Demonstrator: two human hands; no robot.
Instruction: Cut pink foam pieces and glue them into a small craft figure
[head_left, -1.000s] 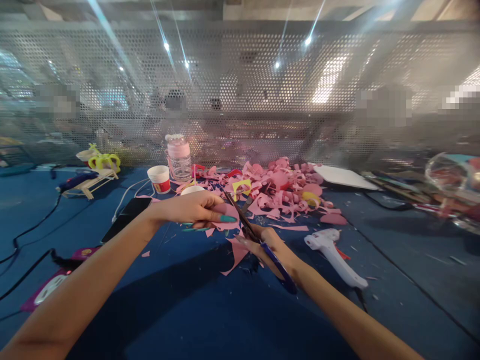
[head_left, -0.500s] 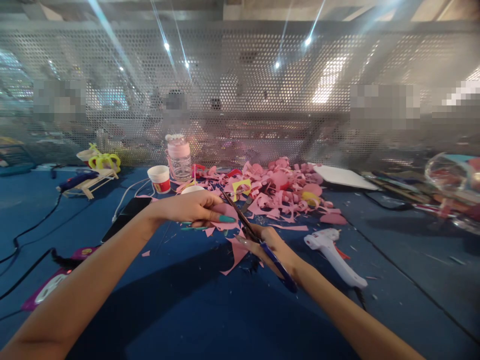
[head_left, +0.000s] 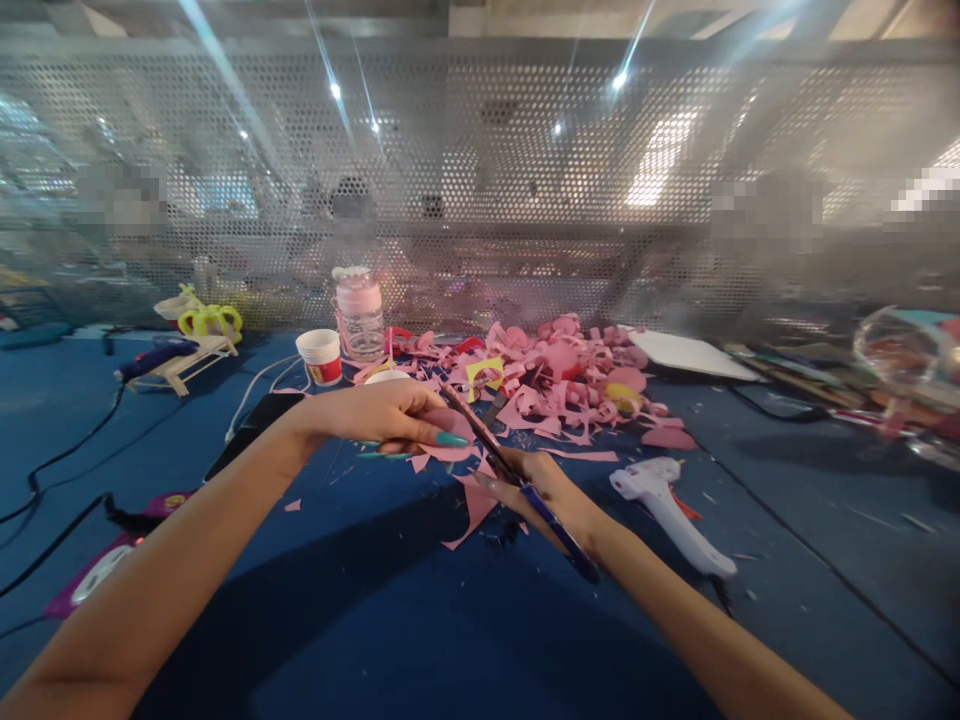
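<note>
No readable text anywhere. The white cup point(head_left: 320, 356) carries a red label band, print too blurred to make out (same for the pink bottle point(head_left: 359, 314) beside it). The purple packet point(head_left: 97, 570) at the left edge shows a small yellow mark, also illegible. No numbers or signs.

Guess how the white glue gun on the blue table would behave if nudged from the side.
The glue gun lies flat on its side on the table, so it would probably slide or pivot rather than tip or roll. Its plastic-looking body suggests it is stiff and light.
</note>
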